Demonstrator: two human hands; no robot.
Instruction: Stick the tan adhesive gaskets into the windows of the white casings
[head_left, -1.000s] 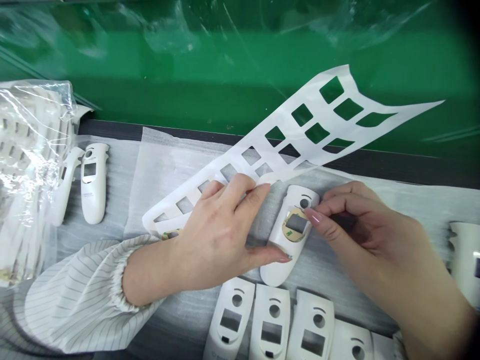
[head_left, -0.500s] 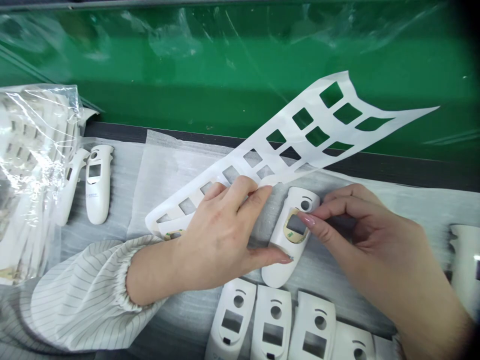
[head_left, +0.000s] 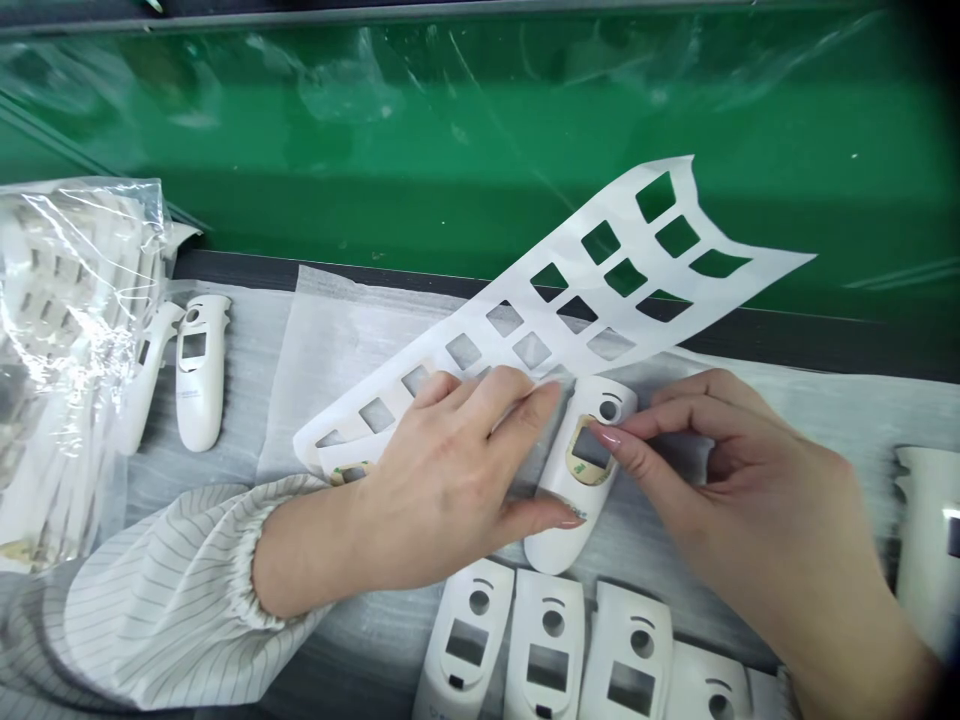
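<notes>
A white plastic casing (head_left: 556, 520) lies on grey foam at the centre, with a tan ring-shaped sticker (head_left: 576, 470) around its window. My left hand (head_left: 442, 480) lies over a white liner sheet (head_left: 570, 300) full of square cut-outs. Its thumb touches the casing's lower left side and its fingers rest by the casing's upper edge. My right hand (head_left: 720, 470) is curled, and its forefinger and thumb press on the sticker's upper right edge by the window.
A row of several white casings (head_left: 551, 640) lies along the near edge. Two more casings (head_left: 199, 370) lie at the left beside a clear plastic bag (head_left: 60, 350) of parts. Another white part (head_left: 926, 540) stands at the right edge. A green conveyor belt (head_left: 450, 150) runs behind.
The liner sheet's far end has dropped lower and my left fingers have slid right toward the casing's top. My right fingertip has moved slightly left on the sticker.
</notes>
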